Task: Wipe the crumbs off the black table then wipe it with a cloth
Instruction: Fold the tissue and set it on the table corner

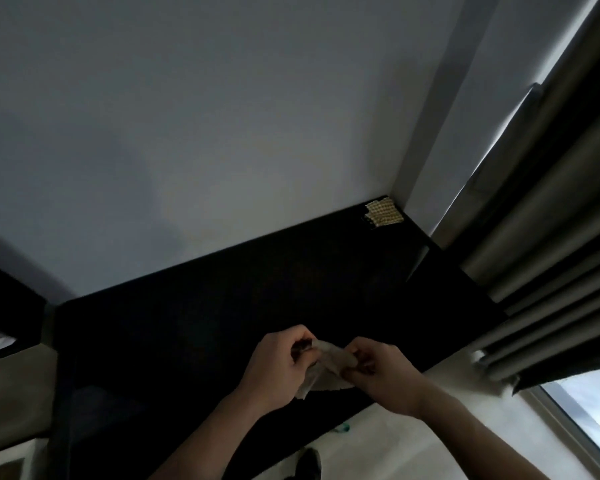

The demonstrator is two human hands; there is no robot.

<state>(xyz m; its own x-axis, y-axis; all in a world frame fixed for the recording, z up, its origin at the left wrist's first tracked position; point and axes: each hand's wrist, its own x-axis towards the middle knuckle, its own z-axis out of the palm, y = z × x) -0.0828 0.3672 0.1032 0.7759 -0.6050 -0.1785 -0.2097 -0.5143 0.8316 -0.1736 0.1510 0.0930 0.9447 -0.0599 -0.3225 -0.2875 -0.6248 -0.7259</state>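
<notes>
The black table (222, 306) runs along a pale wall, its surface dark and hard to read; no crumbs can be made out. Above its near edge, my left hand (278, 365) and my right hand (381, 372) both grip a crumpled beige tissue (329, 367), one at each side, holding it just above the tabletop. A checkered yellow cloth (383, 212) lies folded in the table's far right corner, well away from both hands.
Grey pleated curtains (551, 254) hang at the right beside a window (589, 407). A pale floor (395, 452) lies below the table edge, with a small green object (343, 427) and a dark shoe-like shape (309, 464). A beige surface (11, 393) sits at the left.
</notes>
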